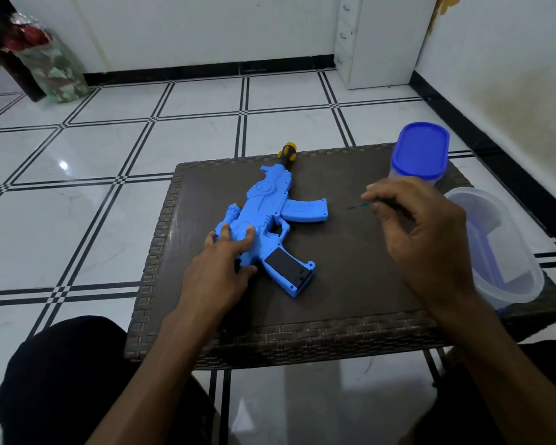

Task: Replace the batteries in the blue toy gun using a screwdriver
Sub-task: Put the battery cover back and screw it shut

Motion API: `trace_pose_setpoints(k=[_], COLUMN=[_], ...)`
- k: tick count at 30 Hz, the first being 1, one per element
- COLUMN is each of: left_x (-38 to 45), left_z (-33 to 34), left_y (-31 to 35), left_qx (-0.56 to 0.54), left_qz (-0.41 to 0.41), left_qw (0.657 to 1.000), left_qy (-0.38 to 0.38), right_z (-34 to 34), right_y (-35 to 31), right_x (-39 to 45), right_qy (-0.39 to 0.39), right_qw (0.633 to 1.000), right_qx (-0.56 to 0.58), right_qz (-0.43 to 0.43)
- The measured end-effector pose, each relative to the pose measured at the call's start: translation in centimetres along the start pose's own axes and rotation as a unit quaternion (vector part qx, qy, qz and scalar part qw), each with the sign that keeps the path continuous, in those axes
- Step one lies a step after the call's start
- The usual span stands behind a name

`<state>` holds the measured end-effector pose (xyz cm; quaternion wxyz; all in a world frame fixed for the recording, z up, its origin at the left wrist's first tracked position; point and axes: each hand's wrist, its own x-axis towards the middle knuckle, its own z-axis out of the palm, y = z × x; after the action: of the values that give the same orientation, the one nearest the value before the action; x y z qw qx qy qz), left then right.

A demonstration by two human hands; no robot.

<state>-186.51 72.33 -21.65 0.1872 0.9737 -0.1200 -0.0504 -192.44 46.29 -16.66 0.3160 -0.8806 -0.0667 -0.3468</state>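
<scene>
The blue toy gun (272,216) lies flat on the dark woven table (350,284), its yellow-and-black muzzle pointing away from me. A black panel (284,264) shows in its grip. My left hand (220,264) rests flat on the gun's rear body, fingers spread. To the right of the gun, my right hand (421,232) hovers above the table with fingers closed on a small green-handled screwdriver (361,206), whose thin tip points left toward the gun. Most of the handle is hidden in my fingers.
A clear container with a blue lid (421,152) stands at the table's far right corner. A second, open clear container (501,248) lies at the right edge. White tiled floor surrounds the table; my knees sit below its near edge.
</scene>
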Motion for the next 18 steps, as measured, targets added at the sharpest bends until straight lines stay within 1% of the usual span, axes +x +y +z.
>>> trace_pose_setpoints(k=[3, 8, 11, 15, 18], left_x=[0.3, 0.4, 1.0, 1.4, 1.1], left_z=[-0.5, -1.6, -2.1, -3.4, -3.5], left_y=[-0.5, -0.5, -0.8, -0.9, -0.3], left_qx=[-0.014, 0.013, 0.024, 0.054, 0.083], left_qz=[0.009, 0.044, 0.055, 0.069, 0.067], left_qw=[0.999, 0.996, 0.993, 0.985, 0.984], left_qy=[-0.03, -0.074, -0.105, -0.15, -0.146], right_z=[0.8, 1.7, 1.8, 1.8, 1.9], right_y=[1.7, 3.1, 3.2, 3.4, 3.3], right_x=[-1.1, -2.5, -2.8, -3.1, -3.2], right_qy=[-0.004, -0.071, -0.12, -0.192, -0.227], right_qw=[0.998, 0.984, 0.969, 0.948, 0.938], right_qx=[-0.038, -0.121, -0.155, -0.166, -0.167], right_qz=[0.041, 0.107, 0.149, 0.194, 0.202])
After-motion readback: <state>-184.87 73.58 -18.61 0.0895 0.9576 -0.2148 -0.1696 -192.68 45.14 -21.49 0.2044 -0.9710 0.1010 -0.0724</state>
